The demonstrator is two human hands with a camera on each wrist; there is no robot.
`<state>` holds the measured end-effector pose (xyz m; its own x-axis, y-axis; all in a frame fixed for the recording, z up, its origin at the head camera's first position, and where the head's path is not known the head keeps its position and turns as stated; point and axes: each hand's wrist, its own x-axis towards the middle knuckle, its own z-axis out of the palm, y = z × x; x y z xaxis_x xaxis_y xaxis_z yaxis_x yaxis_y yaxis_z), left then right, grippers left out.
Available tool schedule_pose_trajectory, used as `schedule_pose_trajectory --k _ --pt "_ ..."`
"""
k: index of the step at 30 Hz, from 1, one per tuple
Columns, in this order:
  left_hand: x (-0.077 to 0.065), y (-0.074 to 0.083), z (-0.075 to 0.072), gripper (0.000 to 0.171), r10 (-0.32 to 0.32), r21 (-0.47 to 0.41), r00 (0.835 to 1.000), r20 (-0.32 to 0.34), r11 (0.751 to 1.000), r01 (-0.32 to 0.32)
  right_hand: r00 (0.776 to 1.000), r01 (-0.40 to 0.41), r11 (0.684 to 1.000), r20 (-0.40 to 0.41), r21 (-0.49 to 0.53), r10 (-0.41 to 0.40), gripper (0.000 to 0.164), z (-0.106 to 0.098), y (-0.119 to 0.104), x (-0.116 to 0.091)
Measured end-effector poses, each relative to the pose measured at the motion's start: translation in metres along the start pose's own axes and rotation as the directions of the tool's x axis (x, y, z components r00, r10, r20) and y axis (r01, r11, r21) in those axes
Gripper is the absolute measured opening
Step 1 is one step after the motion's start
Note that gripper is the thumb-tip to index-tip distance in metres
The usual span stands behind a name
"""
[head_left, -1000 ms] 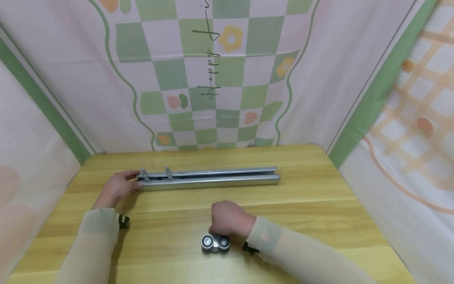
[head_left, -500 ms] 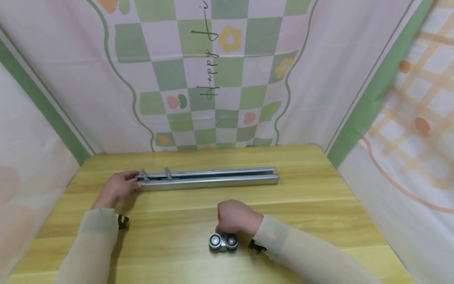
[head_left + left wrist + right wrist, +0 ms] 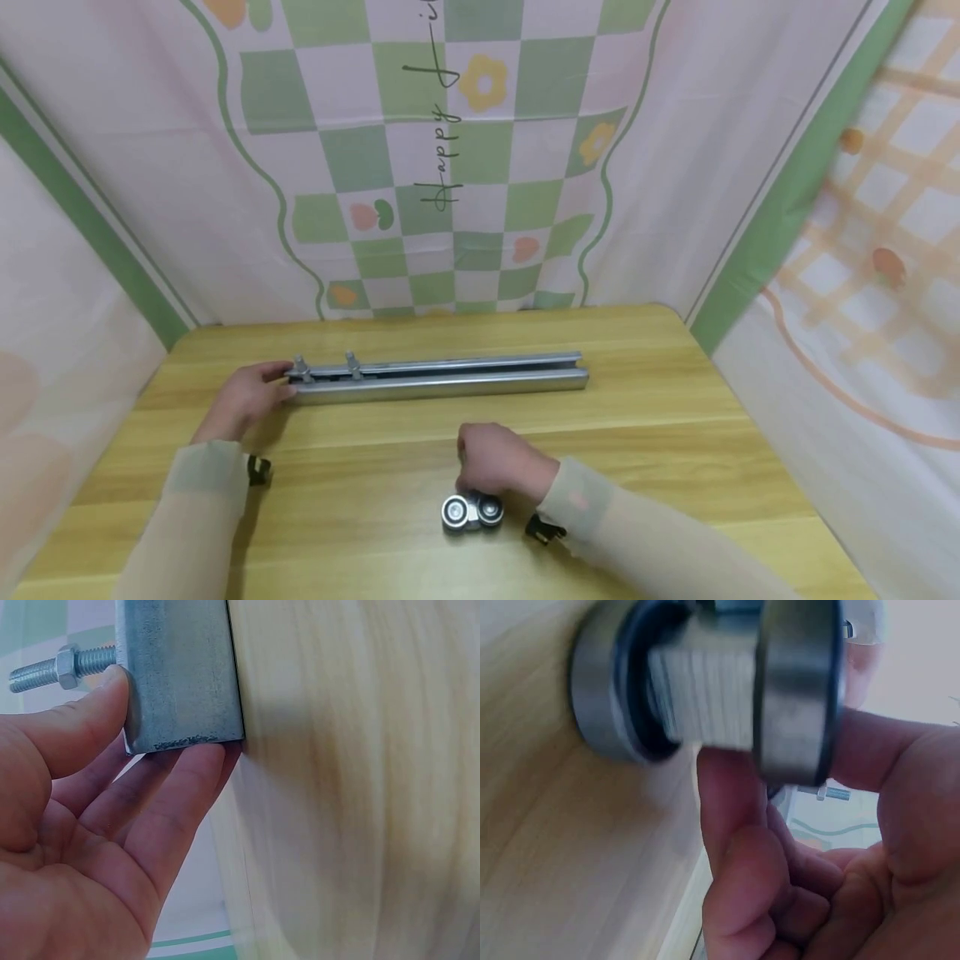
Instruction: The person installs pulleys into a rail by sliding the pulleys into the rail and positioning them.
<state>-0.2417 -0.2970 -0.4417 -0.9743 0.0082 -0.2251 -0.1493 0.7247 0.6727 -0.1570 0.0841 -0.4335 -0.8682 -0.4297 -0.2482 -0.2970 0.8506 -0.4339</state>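
Note:
A silvery steel channel rail (image 3: 450, 387) lies crosswise on the table, its slot facing up. Two threaded bolts, a left one (image 3: 302, 367) and a right one (image 3: 352, 365), stand up from the slot near the left end. My left hand (image 3: 251, 394) grips that end; in the left wrist view the thumb lies by the bolt with its nut (image 3: 67, 667) and the fingers meet the rail's end face. Nearer to me, my right hand (image 3: 497, 458) pinches a roller trolley (image 3: 472, 512) with its wheels toward me. Two thick bearing wheels and layered metal between them fill the right wrist view.
The wood-grain table (image 3: 360, 475) extends around both hands. Behind it hangs a green-and-white checked cloth (image 3: 420, 150), with more printed cloth on both sides. Dark wrist mounts, a left one (image 3: 259, 469) and a right one (image 3: 543, 529), sit at the sleeves.
My right hand has moved slightly to the right with the roller trolley, which has turned a little. The left hand stays at the rail's end, and the rail lies as before.

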Motion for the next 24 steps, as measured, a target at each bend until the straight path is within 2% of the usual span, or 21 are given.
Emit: schedule_pose_trajectory --k 6,17,24 --pt "0.0 0.0 0.0 0.064 -0.005 0.011 1.0 0.0 1.0 0.005 0.997 -0.016 0.998 -0.068 0.064 0.021 0.044 -0.003 0.0 -0.007" --pt "0.002 -0.003 0.001 0.063 0.002 0.028 1.0 -0.007 1.0 -0.002 0.989 -0.021 0.993 -0.142 0.118 0.038 0.047 -0.014 0.004 -0.022" --pt "0.001 -0.002 0.001 0.062 -0.007 0.011 1.0 -0.003 1.0 0.007 0.967 0.074 0.997 -0.247 0.035 -0.063 0.04 -0.008 0.012 -0.032"
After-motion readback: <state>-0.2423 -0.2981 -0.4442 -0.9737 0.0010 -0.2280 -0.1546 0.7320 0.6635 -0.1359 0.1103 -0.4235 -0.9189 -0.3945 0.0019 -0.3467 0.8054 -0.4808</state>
